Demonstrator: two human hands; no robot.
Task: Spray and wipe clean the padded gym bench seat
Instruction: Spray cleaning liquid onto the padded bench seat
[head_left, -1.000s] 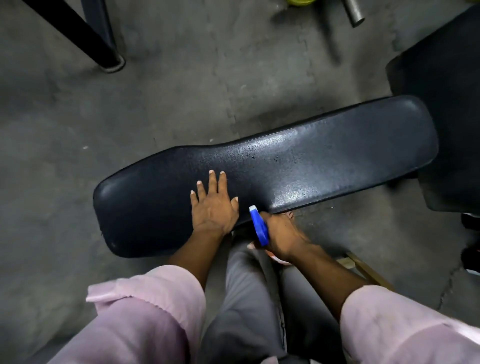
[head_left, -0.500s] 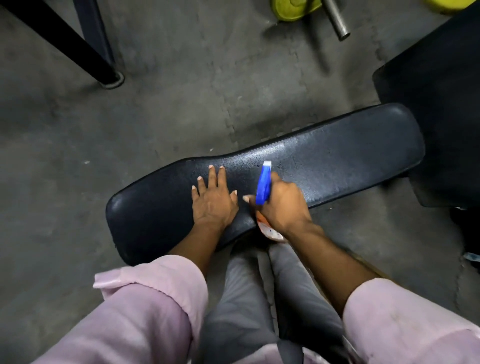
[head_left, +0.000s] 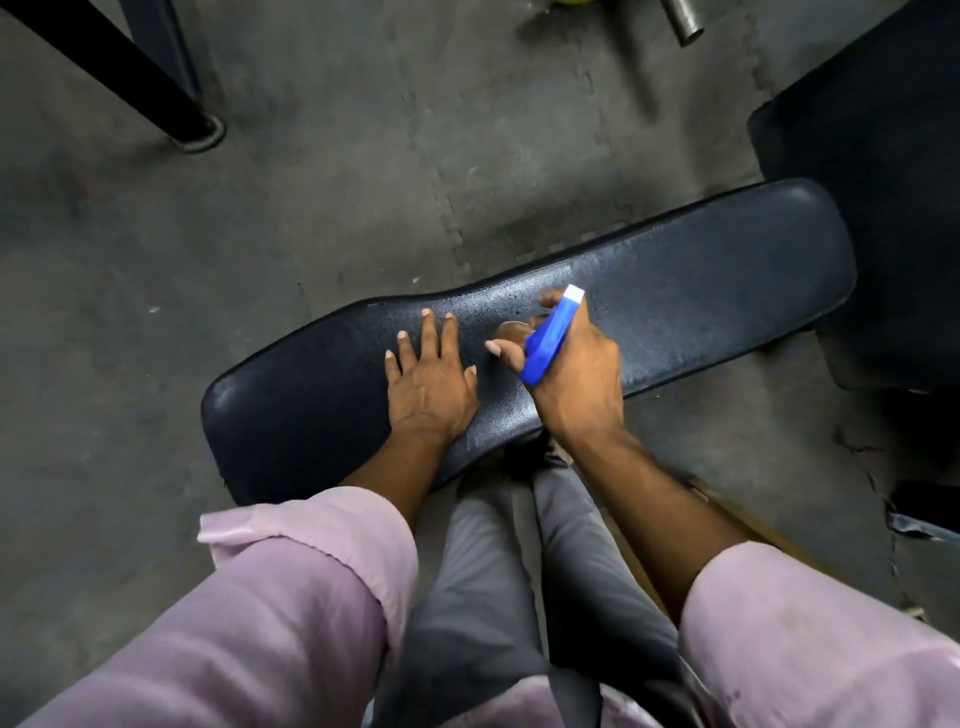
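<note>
The right hand (head_left: 574, 379), at the centre of the frame, is clenched round a spray bottle (head_left: 551, 335); only its blue trigger head with a white nozzle tip shows, the body hidden under the palm. The nozzle points to the upper right, along the seat. Just beside it on the left, the left hand (head_left: 428, 384) lies flat and released, palm down, fingers spread on the padding. Both rest over the padded bench seat (head_left: 727, 291), a long black pad running from lower left to upper right. Most unsprayed length appears to lie beyond the nozzle, so the right hand is nearer that stretch. No cloth is visible.
</note>
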